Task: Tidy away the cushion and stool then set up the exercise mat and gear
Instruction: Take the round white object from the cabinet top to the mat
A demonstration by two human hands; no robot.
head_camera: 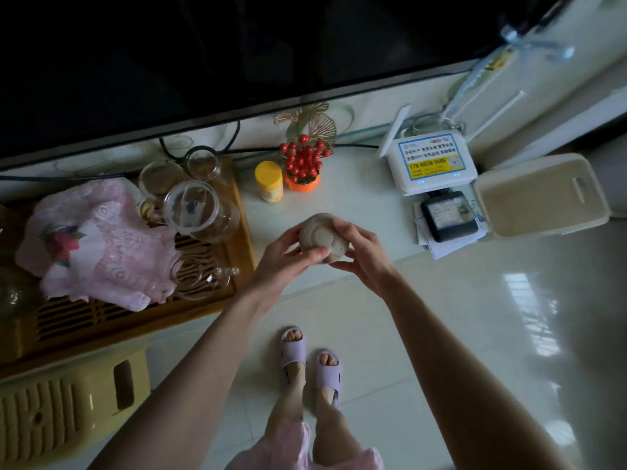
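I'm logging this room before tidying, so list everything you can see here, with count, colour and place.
television: one, black, top
tea tray: one, brown wood, counter left
cloth: one, pink lace, on tray
glassware: several, clear, on tray
jar: one, yellow lid, mid-counter
berry ornament: one, red, orange pot, beside jar
router: one, white, counter right
black device: one, on papers by router
lidded box: one, beige, far right
slotted plastic piece: one, yellow, lower left
slippers: two, lilac, on feet
round gadget: one, beige, in both hands
left hand: one, grips gadget's left side
right hand: one, grips its right side
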